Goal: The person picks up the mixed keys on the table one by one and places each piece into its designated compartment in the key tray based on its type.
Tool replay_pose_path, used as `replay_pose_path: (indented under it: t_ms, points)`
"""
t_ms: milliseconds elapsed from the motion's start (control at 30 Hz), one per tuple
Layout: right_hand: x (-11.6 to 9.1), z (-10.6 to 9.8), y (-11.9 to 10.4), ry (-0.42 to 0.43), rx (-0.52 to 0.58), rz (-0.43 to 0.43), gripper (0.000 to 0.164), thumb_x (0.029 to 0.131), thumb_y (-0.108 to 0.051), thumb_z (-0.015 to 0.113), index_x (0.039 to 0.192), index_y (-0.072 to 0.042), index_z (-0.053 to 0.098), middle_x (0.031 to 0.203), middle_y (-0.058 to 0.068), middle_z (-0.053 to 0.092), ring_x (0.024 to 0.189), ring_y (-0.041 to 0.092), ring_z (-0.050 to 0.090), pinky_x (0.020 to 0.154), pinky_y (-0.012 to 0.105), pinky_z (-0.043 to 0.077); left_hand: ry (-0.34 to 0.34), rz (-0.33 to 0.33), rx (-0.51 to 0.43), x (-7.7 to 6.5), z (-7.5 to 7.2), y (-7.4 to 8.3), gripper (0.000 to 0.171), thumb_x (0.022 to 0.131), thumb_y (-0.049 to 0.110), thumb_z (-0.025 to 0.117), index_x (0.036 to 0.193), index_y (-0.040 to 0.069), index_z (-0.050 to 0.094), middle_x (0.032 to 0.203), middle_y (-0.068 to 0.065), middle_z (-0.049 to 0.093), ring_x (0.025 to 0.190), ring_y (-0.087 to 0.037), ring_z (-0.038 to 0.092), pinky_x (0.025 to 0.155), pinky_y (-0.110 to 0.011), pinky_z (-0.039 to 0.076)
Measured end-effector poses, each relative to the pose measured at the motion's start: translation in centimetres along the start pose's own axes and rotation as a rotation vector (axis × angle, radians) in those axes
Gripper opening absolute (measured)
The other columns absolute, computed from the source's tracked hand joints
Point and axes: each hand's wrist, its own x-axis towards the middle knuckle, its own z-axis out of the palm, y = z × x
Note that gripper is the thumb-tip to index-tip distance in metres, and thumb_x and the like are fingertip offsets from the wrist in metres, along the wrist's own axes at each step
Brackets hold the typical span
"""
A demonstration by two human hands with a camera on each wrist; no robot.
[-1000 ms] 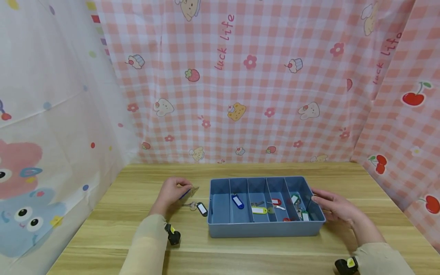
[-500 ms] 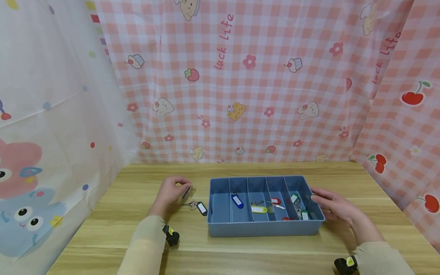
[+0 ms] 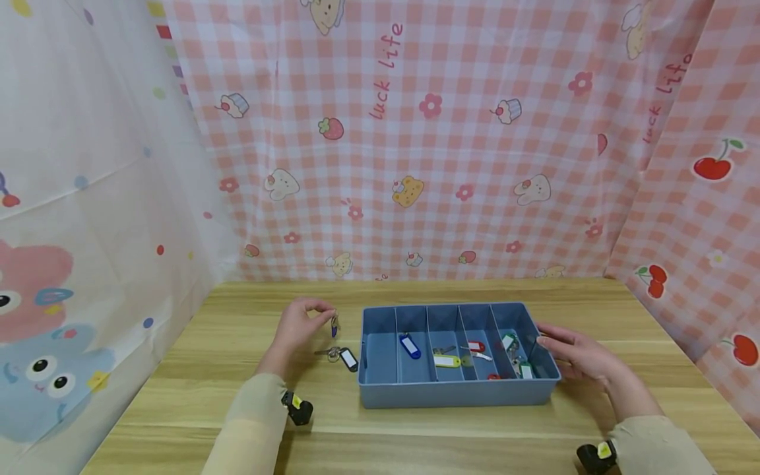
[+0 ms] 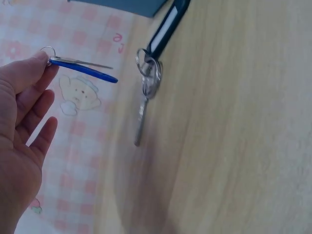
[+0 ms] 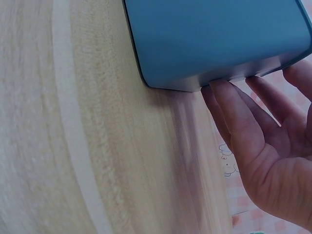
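Observation:
My left hand (image 3: 303, 324) pinches the small metal ring of a key with a blue key tag (image 4: 85, 70) between thumb and fingertips. Tag and key hang together above the table, left of the blue-grey divided box (image 3: 457, 396). Just below lies a key (image 4: 141, 122) with a black key tag (image 3: 349, 359), flat on the wood. At the box's right end, my right hand (image 3: 578, 356) rests its fairly straight fingertips against the outer wall. Inside the box lie a blue tag (image 3: 410, 346), a yellow tag (image 3: 447, 361), red tags (image 3: 476, 346) and green tags (image 3: 526, 371), with keys among them.
The wooden table (image 3: 415, 448) runs up to a pink checked cloth (image 3: 433, 231) at the back. Printed cloths also hang at left and right. Thin dividers split the box into several compartments; its leftmost one shows a bare floor.
My left hand has lifted slightly, raising the blue-tagged key, which now hangs down from the fingertips. The right hand and the box stay practically where they were.

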Motion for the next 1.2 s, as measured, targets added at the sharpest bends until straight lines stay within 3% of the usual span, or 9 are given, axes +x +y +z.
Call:
replay_pose_path:
  t_ms: [333, 867, 1200]
  points:
    - [0.1, -0.2, 0.1, -0.004, -0.014, 0.008, 0.069, 0.105, -0.029, 0.05, 0.154, 0.005, 0.014, 0.154, 0.036, 0.02, 0.12, 0.02, 0.053, 0.094, 0.041, 0.051, 0.051, 0.112, -0.017, 0.2, 0.0, 1.2, 0.008, 0.089, 0.017, 0.075, 0.092, 0.009, 0.077, 0.1, -0.008, 0.072, 0.101, -0.029, 0.063, 0.094, -0.053, 0.045]
    - [0.1, -0.2, 0.1, -0.02, -0.008, 0.001, 0.069, 0.106, -0.029, 0.05, 0.154, 0.005, 0.014, 0.154, 0.036, 0.019, 0.119, 0.019, 0.053, 0.093, 0.04, 0.051, 0.065, 0.148, -0.057, -0.2, -0.5, 3.9, 0.01, 0.09, 0.022, 0.075, 0.092, 0.012, 0.077, 0.099, -0.003, 0.072, 0.102, -0.026, 0.062, 0.094, -0.053, 0.045]
    - [0.2, -0.2, 0.1, -0.028, 0.015, -0.018, 0.069, 0.105, -0.027, 0.051, 0.153, 0.007, 0.014, 0.152, 0.034, 0.028, 0.112, 0.013, 0.058, 0.091, 0.038, 0.053, 0.075, 0.225, -0.065, -0.4, -0.6, 5.4, 0.009, 0.089, 0.02, 0.076, 0.092, 0.012, 0.078, 0.094, -0.001, 0.07, 0.096, -0.023, 0.062, 0.09, -0.049, 0.048]
